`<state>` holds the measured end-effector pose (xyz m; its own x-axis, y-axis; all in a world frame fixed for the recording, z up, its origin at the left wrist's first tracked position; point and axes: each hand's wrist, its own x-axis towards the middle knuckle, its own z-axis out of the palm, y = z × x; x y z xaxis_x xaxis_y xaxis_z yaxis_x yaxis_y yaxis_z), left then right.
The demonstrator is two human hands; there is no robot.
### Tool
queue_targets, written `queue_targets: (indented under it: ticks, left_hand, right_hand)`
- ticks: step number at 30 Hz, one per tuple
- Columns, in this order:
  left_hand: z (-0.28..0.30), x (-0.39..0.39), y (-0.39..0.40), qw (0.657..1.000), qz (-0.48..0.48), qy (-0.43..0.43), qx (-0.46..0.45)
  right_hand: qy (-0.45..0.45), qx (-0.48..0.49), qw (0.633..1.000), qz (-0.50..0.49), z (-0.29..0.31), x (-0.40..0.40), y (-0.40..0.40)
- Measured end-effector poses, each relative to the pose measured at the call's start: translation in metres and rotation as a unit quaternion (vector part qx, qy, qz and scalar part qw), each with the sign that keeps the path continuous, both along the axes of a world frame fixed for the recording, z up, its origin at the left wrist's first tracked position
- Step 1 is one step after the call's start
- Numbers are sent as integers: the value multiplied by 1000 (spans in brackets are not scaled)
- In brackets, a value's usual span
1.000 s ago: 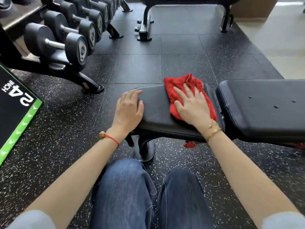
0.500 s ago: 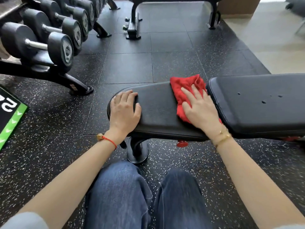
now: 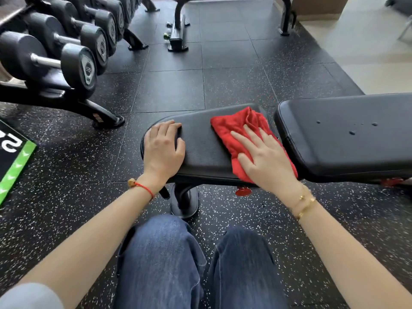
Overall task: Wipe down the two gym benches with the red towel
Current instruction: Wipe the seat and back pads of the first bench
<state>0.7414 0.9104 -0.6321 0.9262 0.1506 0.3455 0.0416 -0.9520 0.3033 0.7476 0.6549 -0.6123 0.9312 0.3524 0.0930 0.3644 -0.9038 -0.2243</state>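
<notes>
The red towel [image 3: 236, 134] lay bunched on the seat pad [image 3: 200, 148] of the nearer table, pinned under the right grip [image 3: 265, 159], whose fingers were spread flat and straight, pressing rather than curling round the cloth. It looked soft, light and limp, likely to fold and ride up at its far edge, so a flat palm over its middle seemed the best hold. The left grip [image 3: 163, 148] rested with relaxed fingers on the rounded end of the same pad, well left of the towel, holding nothing. Just right of the right grip, across a narrow gap, the long back pad [image 3: 347, 139] carried a few small droplets. No containers were visible.
</notes>
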Motion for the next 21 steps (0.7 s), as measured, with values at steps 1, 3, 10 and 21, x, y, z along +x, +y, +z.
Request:
queue_targets:
  ticks: [1,3,10,21]
  left_hand:
    - [0,-1,0,1000,0,4,0]
    - [2,-1,-1,1000,5,7,3]
    - [5,-2,-4,1000,7,11,0]
    - [1,-1,-1,1000,2,-1,-4]
  right_hand:
    - [5,-2,1000,-16,-1,11,-5]
    - [24,5,998,-57,2,41,-3]
    - [30,-37,999,-11,7,55,54]
    - [0,-21,999,-45,2,44,14]
